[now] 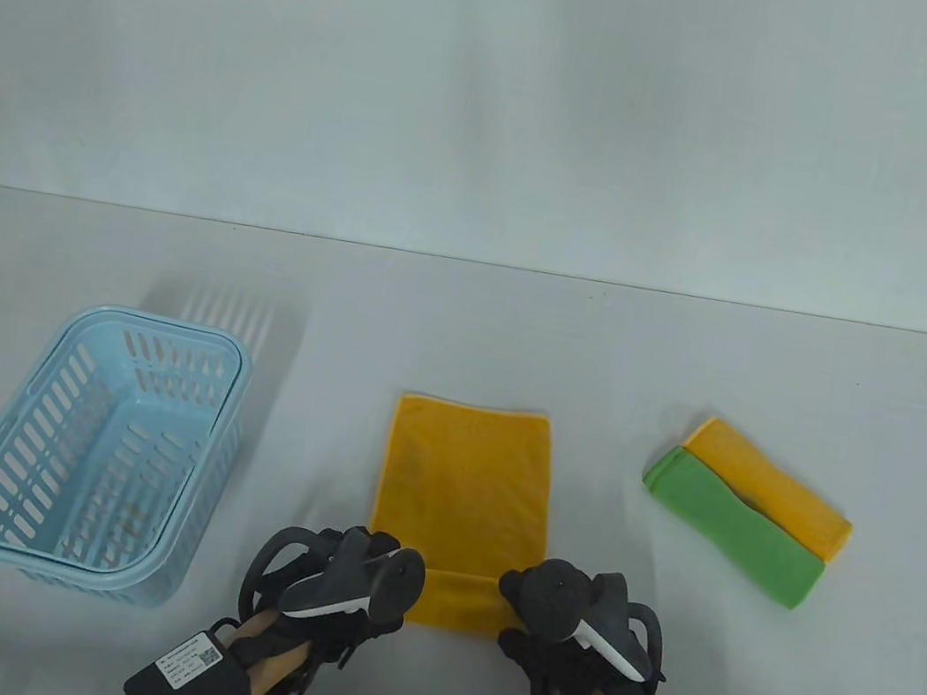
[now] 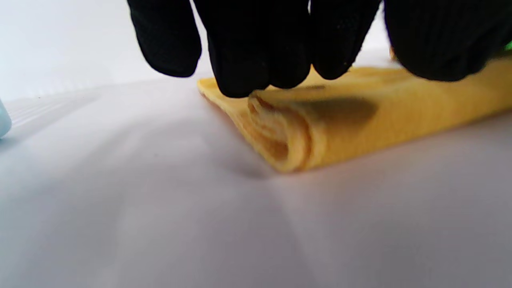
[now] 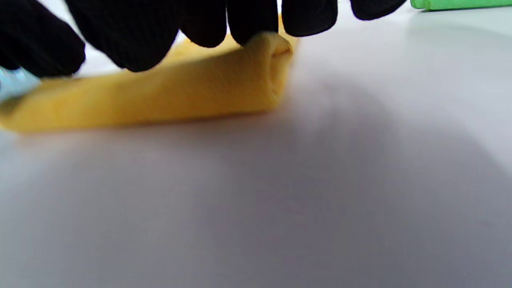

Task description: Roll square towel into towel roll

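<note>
A yellow towel, folded into a long strip, lies mid-table with its far end flat. Its near end is rolled into a short roll, whose spiral end shows in the left wrist view. My left hand holds the roll's left end, its gloved fingers curled over the top. My right hand holds the right end of the roll, with its fingers bent down onto it. In the table view the trackers hide both sets of fingertips.
A light blue slotted basket stands at the left, close to my left hand. At the right lie a folded green towel and a folded yellow towel side by side. The table's far edge runs across the middle of the view.
</note>
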`<action>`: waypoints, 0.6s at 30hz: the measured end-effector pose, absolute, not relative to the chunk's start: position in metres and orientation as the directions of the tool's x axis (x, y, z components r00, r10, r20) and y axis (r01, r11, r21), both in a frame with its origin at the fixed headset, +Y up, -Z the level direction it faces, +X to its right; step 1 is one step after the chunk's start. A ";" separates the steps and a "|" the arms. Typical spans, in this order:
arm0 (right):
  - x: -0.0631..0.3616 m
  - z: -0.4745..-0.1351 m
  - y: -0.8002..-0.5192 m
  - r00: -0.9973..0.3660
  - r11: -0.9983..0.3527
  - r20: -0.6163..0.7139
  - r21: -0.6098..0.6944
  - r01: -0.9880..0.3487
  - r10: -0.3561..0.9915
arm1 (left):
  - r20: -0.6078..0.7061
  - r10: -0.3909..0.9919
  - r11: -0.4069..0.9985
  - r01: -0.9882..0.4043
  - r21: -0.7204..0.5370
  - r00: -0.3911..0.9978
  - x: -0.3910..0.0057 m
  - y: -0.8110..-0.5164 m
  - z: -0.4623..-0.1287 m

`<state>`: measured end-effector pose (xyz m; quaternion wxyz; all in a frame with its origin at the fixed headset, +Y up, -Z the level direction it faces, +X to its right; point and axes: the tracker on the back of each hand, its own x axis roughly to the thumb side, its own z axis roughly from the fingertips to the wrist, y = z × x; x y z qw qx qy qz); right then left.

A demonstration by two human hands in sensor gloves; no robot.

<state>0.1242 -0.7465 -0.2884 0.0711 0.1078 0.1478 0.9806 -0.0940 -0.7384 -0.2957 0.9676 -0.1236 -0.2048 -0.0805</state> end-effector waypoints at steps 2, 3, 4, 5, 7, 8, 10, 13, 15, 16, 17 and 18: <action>0.123 -0.288 -0.752 -0.971 -0.949 0.194 0.308 -0.073 0.138 | 0.417 -0.143 0.947 0.246 -0.206 0.898 -0.092 -0.745 -0.296; 0.123 -0.288 -0.754 -0.973 -0.950 0.194 0.308 -0.058 0.122 | 0.419 -0.154 0.941 0.262 -0.212 0.895 -0.092 -0.748 -0.297; 0.123 -0.287 -0.756 -0.974 -0.951 0.196 0.306 -0.051 0.116 | 0.420 -0.157 0.939 0.266 -0.216 0.894 -0.092 -0.750 -0.297; 0.123 -0.287 -0.759 -0.976 -0.953 0.196 0.300 -0.038 0.101 | 0.416 -0.158 0.938 0.268 -0.221 0.896 -0.092 -0.753 -0.297; 0.123 -0.288 -0.762 -0.978 -0.957 0.191 0.289 -0.022 0.080 | 0.413 -0.155 0.936 0.267 -0.229 0.897 -0.093 -0.755 -0.298; 0.123 -0.289 -0.763 -0.980 -0.960 0.186 0.280 -0.018 0.073 | 0.408 -0.154 0.935 0.267 -0.235 0.900 -0.094 -0.757 -0.299; 0.123 -0.290 -0.763 -0.980 -0.968 0.185 0.250 -0.029 0.078 | 0.400 -0.147 0.931 0.264 -0.253 0.904 -0.096 -0.759 -0.301; 0.123 -0.290 -0.761 -0.978 -0.978 0.196 0.205 -0.036 0.077 | 0.392 -0.124 0.930 0.245 -0.274 0.912 -0.098 -0.761 -0.302; 0.125 -0.293 -0.759 -0.977 -0.976 0.180 0.206 -0.075 0.113 | 0.393 -0.123 0.929 0.245 -0.278 0.911 -0.099 -0.761 -0.303; 0.127 -0.294 -0.758 -0.976 -0.972 0.169 0.213 -0.100 0.138 | 0.394 -0.120 0.928 0.243 -0.281 0.911 -0.099 -0.761 -0.303; 0.130 -0.296 -0.757 -0.973 -0.965 0.152 0.225 -0.135 0.171 | 0.394 -0.114 0.928 0.239 -0.286 0.912 -0.099 -0.762 -0.303; 0.133 -0.297 -0.757 -0.970 -0.957 0.135 0.235 -0.168 0.203 | 0.391 -0.110 0.928 0.235 -0.289 0.914 -0.099 -0.762 -0.303</action>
